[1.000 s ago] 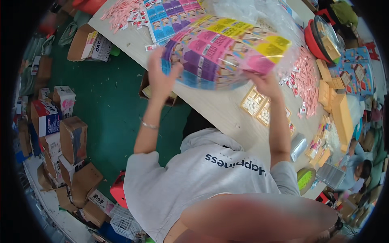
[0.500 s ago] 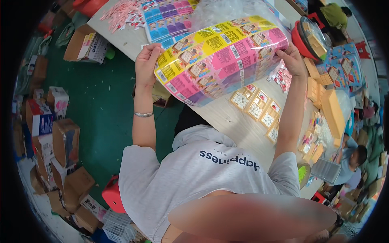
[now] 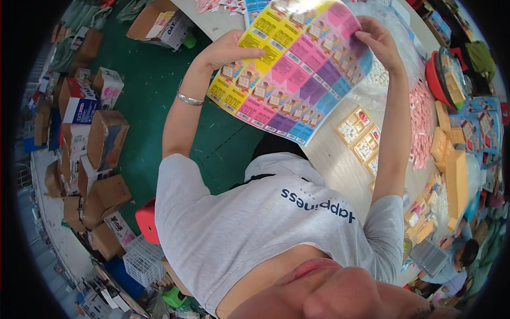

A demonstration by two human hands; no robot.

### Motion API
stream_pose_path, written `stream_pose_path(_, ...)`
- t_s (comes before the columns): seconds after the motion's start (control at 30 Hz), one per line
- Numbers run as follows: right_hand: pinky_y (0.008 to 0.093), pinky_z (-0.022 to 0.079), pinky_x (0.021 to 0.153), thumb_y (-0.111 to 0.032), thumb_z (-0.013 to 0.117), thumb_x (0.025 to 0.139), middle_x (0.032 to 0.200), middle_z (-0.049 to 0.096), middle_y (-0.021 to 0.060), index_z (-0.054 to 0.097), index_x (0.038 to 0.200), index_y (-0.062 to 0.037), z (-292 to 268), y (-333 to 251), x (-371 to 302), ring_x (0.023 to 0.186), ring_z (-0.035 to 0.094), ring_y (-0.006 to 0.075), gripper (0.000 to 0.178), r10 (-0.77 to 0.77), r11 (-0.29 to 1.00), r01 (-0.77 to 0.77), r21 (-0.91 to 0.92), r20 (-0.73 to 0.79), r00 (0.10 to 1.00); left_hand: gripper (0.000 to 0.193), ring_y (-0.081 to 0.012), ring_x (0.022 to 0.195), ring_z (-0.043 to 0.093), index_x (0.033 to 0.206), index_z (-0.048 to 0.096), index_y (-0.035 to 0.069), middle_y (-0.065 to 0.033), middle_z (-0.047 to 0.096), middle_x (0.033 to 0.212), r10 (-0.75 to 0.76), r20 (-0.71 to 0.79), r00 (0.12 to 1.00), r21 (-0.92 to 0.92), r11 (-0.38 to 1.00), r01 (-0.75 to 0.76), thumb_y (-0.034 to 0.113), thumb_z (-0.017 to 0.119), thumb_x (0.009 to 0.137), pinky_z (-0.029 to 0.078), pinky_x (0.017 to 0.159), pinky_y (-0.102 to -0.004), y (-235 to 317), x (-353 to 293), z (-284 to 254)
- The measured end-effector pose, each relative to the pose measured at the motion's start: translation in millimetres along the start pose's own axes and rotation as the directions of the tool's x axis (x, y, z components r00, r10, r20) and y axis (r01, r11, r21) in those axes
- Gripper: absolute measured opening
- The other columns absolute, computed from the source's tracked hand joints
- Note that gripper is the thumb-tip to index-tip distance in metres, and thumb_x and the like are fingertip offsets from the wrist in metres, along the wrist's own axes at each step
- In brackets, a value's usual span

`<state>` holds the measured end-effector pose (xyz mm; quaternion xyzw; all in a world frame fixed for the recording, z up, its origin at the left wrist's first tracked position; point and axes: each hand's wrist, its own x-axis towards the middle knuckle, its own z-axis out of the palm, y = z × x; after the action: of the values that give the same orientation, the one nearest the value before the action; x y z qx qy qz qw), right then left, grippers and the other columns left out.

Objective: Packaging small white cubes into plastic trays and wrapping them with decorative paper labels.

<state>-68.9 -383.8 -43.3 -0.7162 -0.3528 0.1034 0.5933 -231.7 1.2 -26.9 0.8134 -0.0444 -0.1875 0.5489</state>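
A large glossy printed sheet, with yellow, pink, purple and blue blocks, is held up between my two hands. My left hand pinches its left edge, the thumb lying across the printed face. At the far right edge, my right hand grips the sheet between thumb and fingers. The sheet bows, and its lower corner hangs past the table edge. Below my right forearm, small pale wooden trays hold white pieces. Part of another printed sheet shows behind the one I hold.
Pink packets are heaped on the table at right, near a red basin and wooden boxes. Clear plastic bags lie behind the sheet. Cardboard boxes and a red stool stand left. Another person sits lower right.
The sheet has swung into a steeper tilt, its printed face showing more fully. My left hand's thumb now reaches farther over it. The view has shifted, moving the surroundings across the picture.
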Motion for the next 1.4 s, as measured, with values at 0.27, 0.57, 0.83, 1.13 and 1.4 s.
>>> stream_pose_path(0.27,0.0359,0.053,0.084,-0.034,0.065,0.096,0.111,0.069,0.0128,0.052,0.136,0.0003,120.4,111.4,-125.2,0.096,0.068,0.022,0.054,0.415,0.819,-0.507,-0.268,-0.332,0.847,0.028,-0.0083,0.089,0.068,0.12,0.065,0.0,-0.0068,0.072,0.11,-0.106,-0.213,0.971,-0.586,0.81,-0.039,0.009,0.068,0.094,0.054,0.071,-0.0218,-180.1,-28.4,12.4)
stream_pose_path(0.57,0.0333,0.054,0.074,-0.028,0.072,0.088,0.09,0.07,0.0162,0.046,0.139,0.0055,199.2,102.5,-151.0,0.078,0.069,0.0242,0.066,0.512,0.67,-0.643,-0.37,-0.397,0.762,0.028,-0.0162,0.099,0.07,0.122,0.065,0.001,-0.0094,0.071,0.117,-0.305,-0.229,0.924,-0.793,0.609,0.005,0.004,0.068,0.094,0.059,0.082,-0.0307,-260.4,-48.3,45.4)
stream_pose_path(0.83,0.0279,0.054,0.077,0.0,0.068,0.089,0.096,0.072,0.0107,0.017,0.157,-0.0055,188.9,76.6,-161.6,0.088,0.069,0.0135,0.085,0.559,0.812,-0.583,0.019,-0.312,0.768,0.031,-0.016,0.1,0.07,0.123,0.064,0.001,-0.0101,0.071,0.118,-0.317,-0.222,0.922,-0.729,0.682,0.059,-0.001,0.068,0.091,0.058,0.085,-0.0319,-251.5,-57.3,39.7)
stream_pose_path(1.13,0.0289,0.052,0.092,0.008,0.065,0.089,0.118,0.067,0.0097,0.055,0.138,-0.0008,118.9,38.2,-155.3,0.107,0.064,0.0141,0.05,0.283,0.892,-0.152,0.426,-0.262,0.923,0.087,-0.0217,0.122,0.06,0.159,0.018,0.006,-0.0138,0.06,0.133,0.045,-0.451,0.891,-0.577,0.747,-0.33,-0.016,0.06,0.086,0.05,0.101,-0.0352,-144.7,-50.4,40.7)
stream_pose_path(1.4,0.029,0.052,0.092,0.006,0.069,0.088,0.117,0.067,0.0094,0.057,0.135,0.0008,76.8,0.7,-153.2,0.106,0.064,0.0137,0.049,0.124,0.911,-0.005,0.411,-0.262,0.957,0.08,-0.0194,0.119,0.061,0.156,0.027,0.004,-0.016,0.062,0.13,0.197,-0.455,0.868,-0.401,0.825,-0.398,-0.014,0.063,0.087,0.05,0.101,-0.0317,-86.7,-61.1,37.4)
